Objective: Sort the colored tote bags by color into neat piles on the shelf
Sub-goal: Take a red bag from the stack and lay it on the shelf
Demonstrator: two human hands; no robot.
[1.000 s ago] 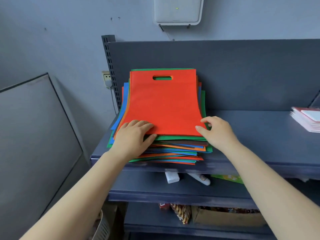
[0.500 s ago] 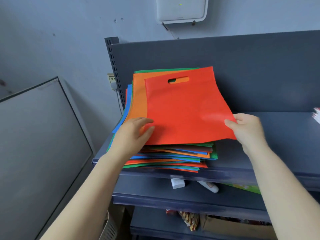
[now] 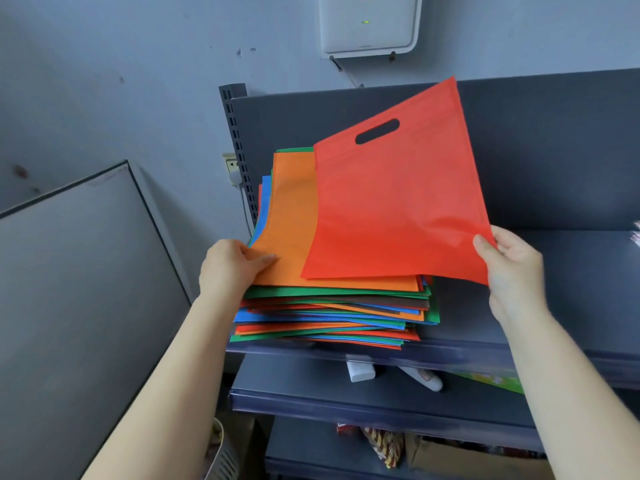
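We see the shelf (image 3: 571, 258), dark blue-grey metal, running under both hands and off past the right hand. On it, between the two hands, sits the mixed stack of tote bags (image 3: 332, 313): orange, green, blue, red and a brown layer, edges uneven. Top of the stack is an orange bag (image 3: 294, 230), lying flat, near-left corner directly under the left hand.

Red bag (image 3: 398, 202) is lifted off the stack, tilted, handle cutout away from us, near-right corner up in the right hand; its near-left corner hangs just over the orange bag.

Right hand (image 3: 512, 268): thumb on top, fingers curled beneath, pinching the red bag's corner.

Left hand (image 3: 228, 268): resting on the stack's near-left corner, thumb pressed on the orange bag, fingers wrapped over the stack edge; we cannot tell how many layers they hold.

Below the hands, a lower shelf (image 3: 346, 400) carries small white items (image 3: 360, 372), too blurred to identify. Above the right hand, a white wall box (image 3: 367, 26).
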